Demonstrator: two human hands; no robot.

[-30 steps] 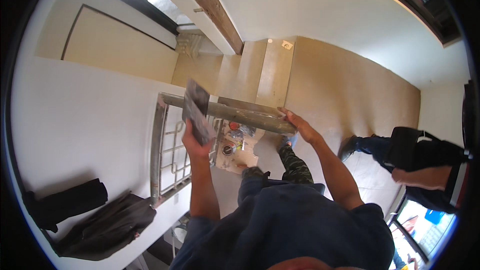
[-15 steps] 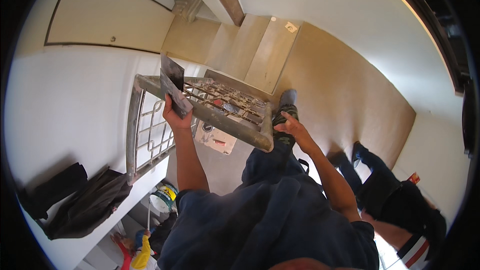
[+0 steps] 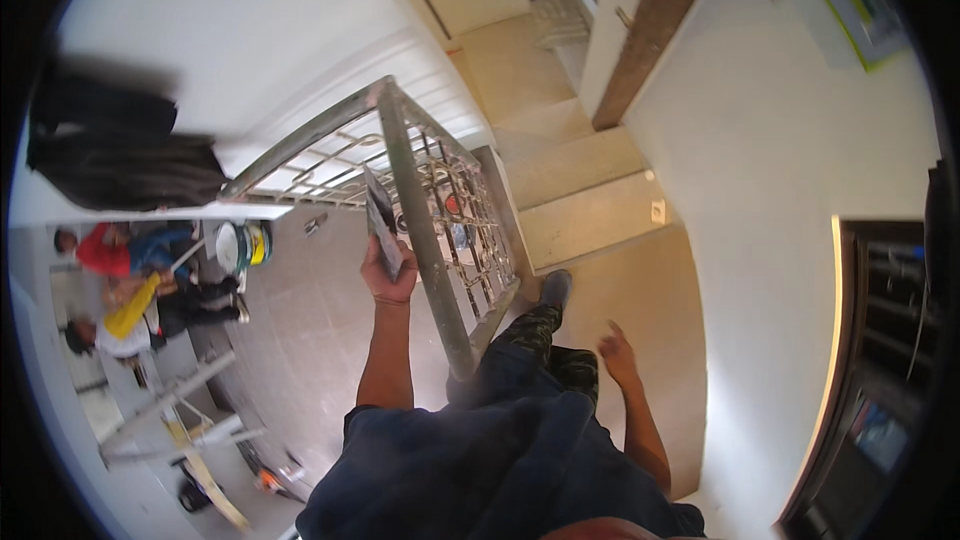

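My left hand (image 3: 388,278) is closed around flat, thin, grey plates that look like wide putty scrapers (image 3: 380,215), stained and held upright beside the railing. The metal stair railing (image 3: 415,200), with a worn tubular frame and scrollwork, stands just right of that hand. My right hand (image 3: 617,348) hangs over the brown landing to the right of my legs. Its index finger is stretched out and nothing shows in it. One foot (image 3: 557,287) in a grey shoe stands close to the lowest visible step.
Steps (image 3: 585,205) rise ahead toward a wooden post (image 3: 655,30). Dark garments (image 3: 125,165) hang at left. Below lie a paint bucket (image 3: 232,245), two people (image 3: 125,300) and a wooden sawhorse-like frame (image 3: 170,405). A dark shelf opening (image 3: 880,340) is at right.
My view has swung left, bringing the lower floor and its people into sight. My right hand has moved away from the railing's end. The scrapers remain in my left hand.
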